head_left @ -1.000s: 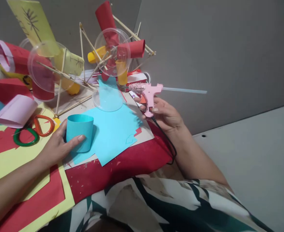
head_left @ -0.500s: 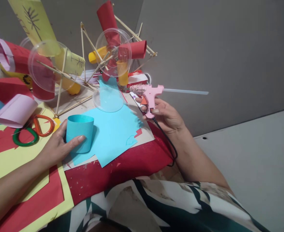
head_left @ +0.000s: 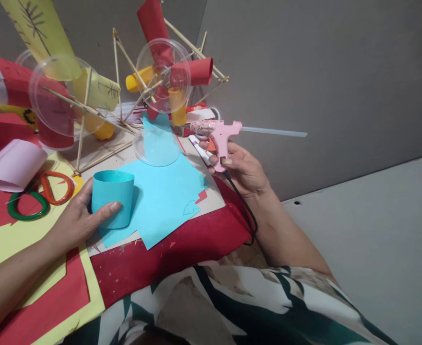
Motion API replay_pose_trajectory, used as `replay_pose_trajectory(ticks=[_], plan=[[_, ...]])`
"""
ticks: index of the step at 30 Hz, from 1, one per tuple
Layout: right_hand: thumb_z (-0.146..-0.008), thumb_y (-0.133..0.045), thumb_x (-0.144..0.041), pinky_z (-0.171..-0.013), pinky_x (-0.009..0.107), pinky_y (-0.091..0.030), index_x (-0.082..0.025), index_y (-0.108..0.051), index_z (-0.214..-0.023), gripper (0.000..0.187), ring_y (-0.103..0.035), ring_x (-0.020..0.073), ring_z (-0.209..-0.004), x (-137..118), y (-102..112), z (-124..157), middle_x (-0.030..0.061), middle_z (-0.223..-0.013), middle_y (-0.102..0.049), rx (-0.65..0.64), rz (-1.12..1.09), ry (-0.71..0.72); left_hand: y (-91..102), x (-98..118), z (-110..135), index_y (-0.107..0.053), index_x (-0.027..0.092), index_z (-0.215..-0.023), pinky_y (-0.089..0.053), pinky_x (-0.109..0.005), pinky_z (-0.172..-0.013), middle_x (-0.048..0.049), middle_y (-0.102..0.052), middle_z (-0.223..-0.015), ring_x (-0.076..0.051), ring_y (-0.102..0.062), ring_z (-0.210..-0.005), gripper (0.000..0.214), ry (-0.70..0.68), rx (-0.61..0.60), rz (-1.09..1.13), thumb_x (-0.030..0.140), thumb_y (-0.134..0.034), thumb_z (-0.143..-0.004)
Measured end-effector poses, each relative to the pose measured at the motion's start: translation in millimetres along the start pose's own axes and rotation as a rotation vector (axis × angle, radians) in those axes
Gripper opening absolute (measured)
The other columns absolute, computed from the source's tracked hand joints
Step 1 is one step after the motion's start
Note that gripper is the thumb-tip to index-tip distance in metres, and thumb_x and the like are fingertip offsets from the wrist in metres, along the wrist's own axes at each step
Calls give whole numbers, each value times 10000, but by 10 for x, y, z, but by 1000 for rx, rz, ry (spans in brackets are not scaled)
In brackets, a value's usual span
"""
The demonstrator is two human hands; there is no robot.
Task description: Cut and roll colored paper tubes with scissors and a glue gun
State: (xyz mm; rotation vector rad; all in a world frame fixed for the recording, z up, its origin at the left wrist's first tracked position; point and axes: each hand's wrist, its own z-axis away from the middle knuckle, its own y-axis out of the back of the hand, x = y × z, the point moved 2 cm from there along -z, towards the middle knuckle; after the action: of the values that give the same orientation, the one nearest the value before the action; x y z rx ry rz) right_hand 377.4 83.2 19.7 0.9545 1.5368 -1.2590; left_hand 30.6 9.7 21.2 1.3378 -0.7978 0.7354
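Note:
A blue paper tube (head_left: 113,203) stands upright, gripped by my left hand (head_left: 75,214) with the thumb across its front and the other fingers mostly hidden behind it. Under and beside it lies a sheet of blue paper (head_left: 164,201) with a jagged right edge and a small drawn outline. My right hand (head_left: 249,170) holds a pink glue gun (head_left: 223,136) by its handle, its nozzle toward the left. A clear glue stick (head_left: 275,131) juts from the gun's back, and a black cord (head_left: 241,196) hangs from the handle.
Stick frames with clear plastic discs (head_left: 163,75) and red and yellow paper tubes stand at the back. Scissors with green and orange handles (head_left: 27,206) lie at left near a pink paper tube (head_left: 15,165). A clear lid (head_left: 156,147) rests on the blue sheet. A grey wall (head_left: 304,72) rises behind.
The whole view has shifted slightly, so things appear a little farther left. Both hands keep their hold on the blue tube and the glue gun.

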Motion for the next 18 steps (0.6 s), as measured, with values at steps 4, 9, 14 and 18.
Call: replay_pose_trajectory(ticks=[4, 9, 14, 18], plan=[[-641, -829, -249, -639, 241, -602, -227, -718, -1098, 471, -572, 113, -746, -28, -27, 17, 59, -1245, -721, 31, 6, 37, 21, -42, -35, -559, 242, -1268, -558, -275, -757, -22, -696, -1089, -218, -635, -909, 641, 2, -43, -2, 677, -682, -814], [-646, -803, -212, -644, 224, -581, -243, -714, -1086, 450, -544, 98, -726, -46, -40, 27, 25, -1155, -725, 45, -33, 75, 54, -96, -79, -567, 229, -1197, -554, -272, -705, -26, -692, -1029, -213, -627, -852, 601, -21, -73, -50, 690, -670, -825], [-658, -787, -200, -616, 194, -567, -252, -699, -1029, 384, -528, 90, -682, -56, -57, 32, -8, -949, -711, 42, -39, 90, 52, -96, -70, -562, 239, -1205, -552, -274, -702, -25, -692, -1046, -209, -624, -841, 604, -25, -74, -47, 694, -672, -823], [-661, -784, -200, -608, 206, -554, -258, -695, -1043, 397, -523, 89, -694, -59, -59, 42, 5, -1098, -719, 49, -19, 85, 40, -109, -72, -570, 232, -1172, -549, -263, -720, -15, -672, -1009, -200, -622, -848, 577, -38, -66, -28, 684, -679, -829]])
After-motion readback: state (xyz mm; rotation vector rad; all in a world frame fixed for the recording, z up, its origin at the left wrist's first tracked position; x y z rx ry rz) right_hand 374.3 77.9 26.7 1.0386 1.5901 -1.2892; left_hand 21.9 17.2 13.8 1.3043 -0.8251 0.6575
